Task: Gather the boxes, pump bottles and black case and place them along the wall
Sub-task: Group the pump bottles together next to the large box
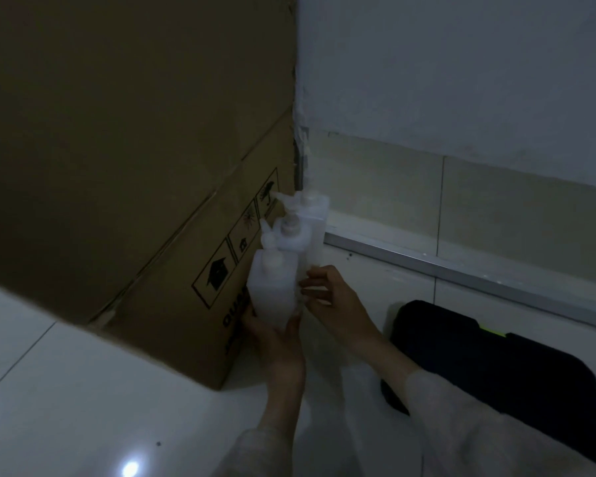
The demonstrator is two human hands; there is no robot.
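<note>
Sleeves entering from 6 o'clock. Left hand point(272, 333) gripping nearest pump bottle point(273, 287); right hand point(327, 297) pinching its side. Black case point(489, 366) lying at 4 o'clock, near wall point(461, 80), seemingly unplaced. Two more bottles point(310, 222) standing in corner beside cardboard box point(117, 166). Judging task partway.

**Dim corner, tiled floor**

A pale painted wall point(461, 70) meets glossy white floor tiles point(83, 390). Beige skirting tiles point(375, 180) run along its foot, edged by a metal strip point(427, 266). A lamp's reflection point(130, 469) glints on the floor.
</note>
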